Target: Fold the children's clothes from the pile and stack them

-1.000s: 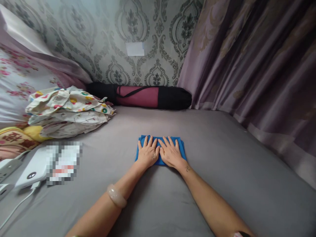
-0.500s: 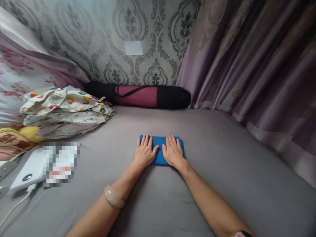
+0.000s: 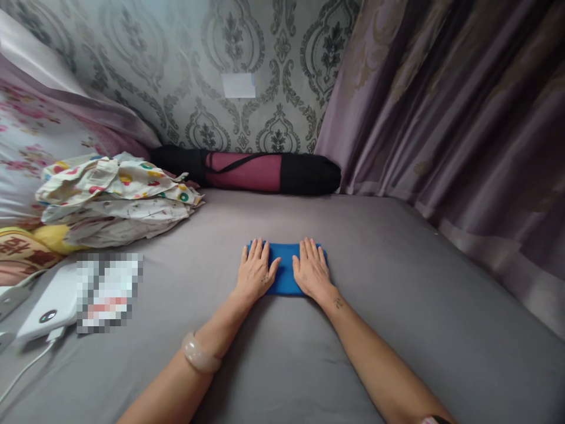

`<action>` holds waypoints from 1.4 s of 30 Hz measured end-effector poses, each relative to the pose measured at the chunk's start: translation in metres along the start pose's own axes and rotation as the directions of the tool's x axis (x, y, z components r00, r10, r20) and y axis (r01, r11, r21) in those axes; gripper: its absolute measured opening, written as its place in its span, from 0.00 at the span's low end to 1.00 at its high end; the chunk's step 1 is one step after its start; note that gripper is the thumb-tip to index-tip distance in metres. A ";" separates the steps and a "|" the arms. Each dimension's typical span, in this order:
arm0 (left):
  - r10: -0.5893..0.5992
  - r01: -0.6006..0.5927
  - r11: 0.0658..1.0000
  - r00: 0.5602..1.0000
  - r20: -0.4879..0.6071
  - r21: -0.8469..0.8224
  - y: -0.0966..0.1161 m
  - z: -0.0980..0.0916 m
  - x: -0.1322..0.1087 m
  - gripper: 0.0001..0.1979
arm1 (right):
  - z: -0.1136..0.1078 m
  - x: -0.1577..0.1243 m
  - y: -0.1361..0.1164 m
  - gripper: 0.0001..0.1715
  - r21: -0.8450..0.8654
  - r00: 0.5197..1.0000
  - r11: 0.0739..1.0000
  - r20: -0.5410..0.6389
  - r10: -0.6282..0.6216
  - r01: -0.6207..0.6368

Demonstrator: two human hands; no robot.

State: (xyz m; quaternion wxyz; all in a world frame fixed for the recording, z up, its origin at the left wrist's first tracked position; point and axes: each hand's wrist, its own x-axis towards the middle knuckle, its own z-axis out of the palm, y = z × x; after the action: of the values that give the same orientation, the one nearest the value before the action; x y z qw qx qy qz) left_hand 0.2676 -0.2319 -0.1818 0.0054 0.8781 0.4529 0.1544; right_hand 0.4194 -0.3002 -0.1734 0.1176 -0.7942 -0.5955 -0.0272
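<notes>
From my remote seat, looking through the head camera, I have both hands palm down on a folded blue cloth point(image 3: 285, 269), which lies flat near the middle of the grey-covered bed point(image 3: 388, 265). The left hand point(image 3: 256, 271) rests over the cloth's left end and the right hand point(image 3: 312, 270) over its right end, with a strip of blue showing between them. The grip on each side is spread — fingers straight and pointing away from me, thumbs held out toward each other but apart — and neither one pinches the fabric. On the left forearm I see a pale bangle point(image 3: 200, 353); a small dark mark shows near the right wrist. Well beyond the cloth, a long black and maroon bag point(image 3: 245, 172) lies along the foot of the patterned wall point(image 3: 176, 65), which carries a white rectangle point(image 3: 239, 86). To my left sits a rumpled pile of printed fabric point(image 3: 115, 197), and nearer me a white device point(image 3: 53, 303) with a white cable point(image 3: 29, 366) plugged in — the item just beside it is pixelated, so I cannot tell what it is. A purple curtain point(image 3: 441, 118) hangs along the right.
</notes>
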 end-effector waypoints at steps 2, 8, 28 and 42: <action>-0.017 0.017 1.000 1.000 -0.013 0.012 -0.001 -0.001 -0.001 0.33 | 0.000 -0.001 0.002 0.35 -0.017 0.999 0.999 -0.023 0.043 -0.044; -0.055 0.050 0.997 0.994 0.091 0.051 -0.004 0.006 -0.001 0.36 | 0.009 -0.002 0.007 0.36 -0.028 0.996 0.996 0.024 0.086 -0.086; -0.082 0.087 0.996 0.989 0.126 -0.036 -0.018 -0.001 0.000 0.30 | 0.012 0.000 0.021 0.37 -0.002 0.989 0.990 0.039 0.142 -0.142; -0.490 0.418 0.633 0.868 0.081 -0.651 -0.034 -0.029 0.018 0.29 | -0.007 -0.003 -0.022 0.35 -0.019 0.987 0.995 0.131 -0.098 0.101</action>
State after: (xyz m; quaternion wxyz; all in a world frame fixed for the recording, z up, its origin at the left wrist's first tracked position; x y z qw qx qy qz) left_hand 0.2421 -0.2017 -0.1541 0.3243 0.6683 0.5765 0.3404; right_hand 0.3984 -0.2987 -0.1638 0.0670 -0.7650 -0.6404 0.0113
